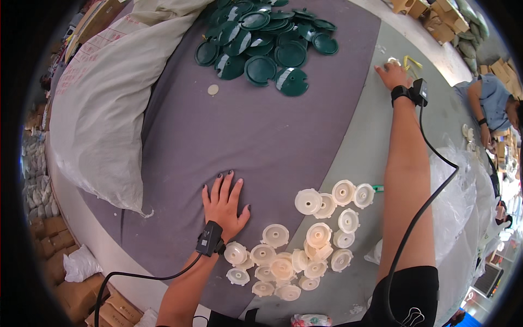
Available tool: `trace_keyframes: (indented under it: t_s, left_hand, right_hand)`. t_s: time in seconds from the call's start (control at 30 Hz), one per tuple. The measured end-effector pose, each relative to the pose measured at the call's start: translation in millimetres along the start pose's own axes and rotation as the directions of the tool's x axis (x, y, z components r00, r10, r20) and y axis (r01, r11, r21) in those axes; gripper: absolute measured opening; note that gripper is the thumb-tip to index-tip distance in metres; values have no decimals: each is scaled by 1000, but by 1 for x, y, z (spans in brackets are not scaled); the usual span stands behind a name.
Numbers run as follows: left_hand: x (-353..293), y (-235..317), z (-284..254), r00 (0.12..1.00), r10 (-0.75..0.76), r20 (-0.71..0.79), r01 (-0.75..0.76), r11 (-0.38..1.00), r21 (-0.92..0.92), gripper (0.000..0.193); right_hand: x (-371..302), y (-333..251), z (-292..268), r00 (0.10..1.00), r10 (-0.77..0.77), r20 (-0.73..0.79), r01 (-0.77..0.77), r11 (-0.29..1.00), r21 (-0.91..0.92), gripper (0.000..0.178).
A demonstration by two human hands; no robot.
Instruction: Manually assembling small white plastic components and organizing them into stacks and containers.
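Observation:
My left hand (pixel 223 203) lies flat on the purple-grey cloth (pixel 245 131), fingers spread, holding nothing. Beside it, to the lower right, is a loose cluster of cream-white round plastic caps (pixel 282 267), several of them overlapping or tilted. My right hand (pixel 393 76) reaches far out over the grey-green part of the table, its thumb apart from the fingers. Its fingertips are at a small whitish piece (pixel 393 61) by a yellow strap (pixel 412 63); whether they grip it is hard to see. Dark green round discs (pixel 261 49) lie heaped at the far side.
A large pale woven sack (pixel 103 120) lies along the left. One small pale disc (pixel 213 89) rests on the cloth. Clear plastic bags (pixel 452 191) are beside my right forearm. Black cables (pixel 430 201) run from both wrists. Another person (pixel 490 106) is at the right edge.

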State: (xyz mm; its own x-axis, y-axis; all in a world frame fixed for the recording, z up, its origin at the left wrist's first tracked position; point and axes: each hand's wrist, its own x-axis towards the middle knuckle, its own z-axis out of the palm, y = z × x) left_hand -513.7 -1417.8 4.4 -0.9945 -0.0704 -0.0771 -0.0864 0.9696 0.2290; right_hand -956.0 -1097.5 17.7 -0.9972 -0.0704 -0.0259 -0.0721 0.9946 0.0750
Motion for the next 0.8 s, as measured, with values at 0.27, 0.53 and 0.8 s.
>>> trace_keyframes:
  t_s: [0.27,0.53,0.8]
  left_hand:
    - [2,4,3,998,23,-50,-22,1000,15,60]
    - [-10,0,9,988,62,-139,-57,997,44,58]
    - [23,61,16,936,195,-292,-268,934,-236,63]
  right_hand:
    - [-147,-21,39,919,-179,-350,223,971,89,56]
    - [-405,-35,-3,924,-317,-214,382,761,524,29]
    - [-394,-3,25,931,24,-364,183,833,522,46]
